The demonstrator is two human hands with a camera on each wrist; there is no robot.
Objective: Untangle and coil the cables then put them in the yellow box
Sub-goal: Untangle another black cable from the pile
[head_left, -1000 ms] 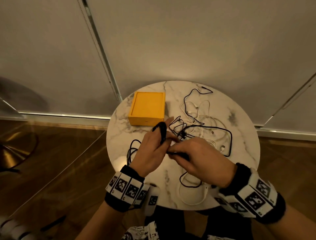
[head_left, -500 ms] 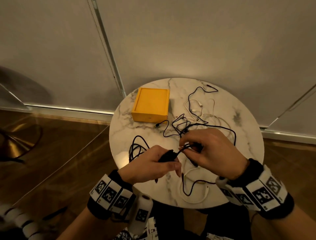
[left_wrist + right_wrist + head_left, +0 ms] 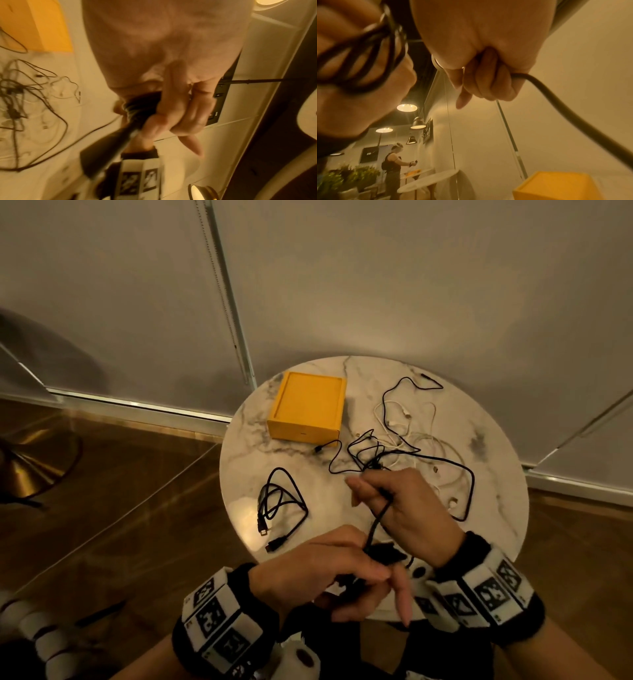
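My left hand grips a small coil of black cable at the table's near edge; the loops show between its curled fingers. A strand of that cable runs up to my right hand, which pinches it in curled fingers. The yellow box stands shut at the back left of the marble table. A tangle of black and white cables lies beyond my right hand. Another loose black cable lies left of the hands.
The table is small and round, with wood floor around it and a grey wall behind. A brass lamp base stands on the floor at far left. In the right wrist view another person stands far off by other tables.
My left hand has drawn back to the near edge of the table with the coil. My right hand has risen slightly, stretching the strand between the two hands.
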